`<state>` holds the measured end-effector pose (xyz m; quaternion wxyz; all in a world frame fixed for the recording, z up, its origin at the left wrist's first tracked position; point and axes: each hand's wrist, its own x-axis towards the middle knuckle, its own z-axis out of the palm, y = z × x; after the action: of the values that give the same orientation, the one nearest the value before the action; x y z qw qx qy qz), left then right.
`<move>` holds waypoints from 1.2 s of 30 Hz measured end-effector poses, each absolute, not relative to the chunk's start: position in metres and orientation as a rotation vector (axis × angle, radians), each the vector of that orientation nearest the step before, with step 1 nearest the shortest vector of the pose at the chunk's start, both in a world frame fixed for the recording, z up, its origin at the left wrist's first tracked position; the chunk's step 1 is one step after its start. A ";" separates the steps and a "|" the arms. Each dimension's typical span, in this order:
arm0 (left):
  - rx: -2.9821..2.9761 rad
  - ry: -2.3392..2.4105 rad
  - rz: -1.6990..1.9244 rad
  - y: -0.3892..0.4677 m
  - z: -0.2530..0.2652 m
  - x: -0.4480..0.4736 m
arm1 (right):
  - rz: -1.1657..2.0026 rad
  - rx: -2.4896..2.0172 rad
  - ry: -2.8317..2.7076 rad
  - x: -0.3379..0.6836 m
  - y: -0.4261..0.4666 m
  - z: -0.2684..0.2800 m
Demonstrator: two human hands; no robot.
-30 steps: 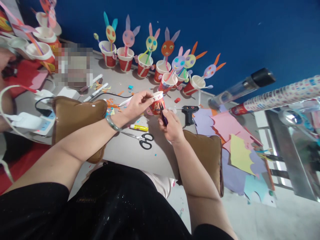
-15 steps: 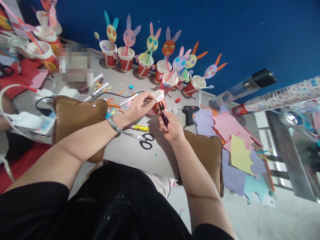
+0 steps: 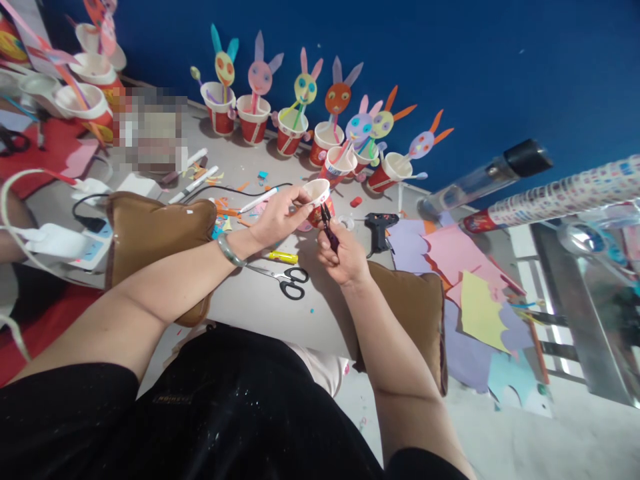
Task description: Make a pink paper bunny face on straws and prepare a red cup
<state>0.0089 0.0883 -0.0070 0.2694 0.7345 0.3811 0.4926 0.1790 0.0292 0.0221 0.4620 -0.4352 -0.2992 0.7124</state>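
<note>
My left hand [image 3: 281,212], a bangle on its wrist, pinches the near-left rim of a red and white paper cup [image 3: 320,190]. In my right hand [image 3: 343,253] is a pair of small dark pliers [image 3: 329,227] with purplish handles, their narrow jaws pointing up at the cup's front right side. Whether the jaw tips touch the cup wall is hard to tell. Black-handled scissors [image 3: 290,281] and a yellow tube-like piece [image 3: 283,257] lie on the table just below my hands. A black glue gun [image 3: 381,229] rests to the right of the pliers.
Several red cups with paper rabbit heads, such as an orange one [image 3: 338,97], line the blue wall. Brown cushions [image 3: 160,223] lie under both arms. At the right are coloured paper sheets [image 3: 483,303] and a stack of cups [image 3: 570,195]; a power strip [image 3: 95,243] is at the left.
The jaws of the pliers have come closer together and shifted slightly right against the cup. Both hands otherwise stay almost in place.
</note>
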 end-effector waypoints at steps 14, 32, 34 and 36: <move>1.962 0.994 1.321 0.088 -0.006 0.008 | 1.725 -1.068 -0.707 0.178 0.029 0.024; 1.966 0.951 1.300 0.090 -0.003 0.006 | 1.725 -1.062 -0.768 0.181 0.031 0.023; 1.959 0.954 1.310 0.090 -0.004 0.007 | 1.712 -1.073 -0.764 0.182 0.031 0.022; 1.935 0.965 1.346 0.092 -0.004 0.007 | 1.699 -1.095 -0.767 0.182 0.031 0.022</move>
<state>0.0072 0.0915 -0.0043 0.2928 0.7265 0.3623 0.5052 0.1821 0.0312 0.0224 0.4705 -0.4470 -0.3130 0.6934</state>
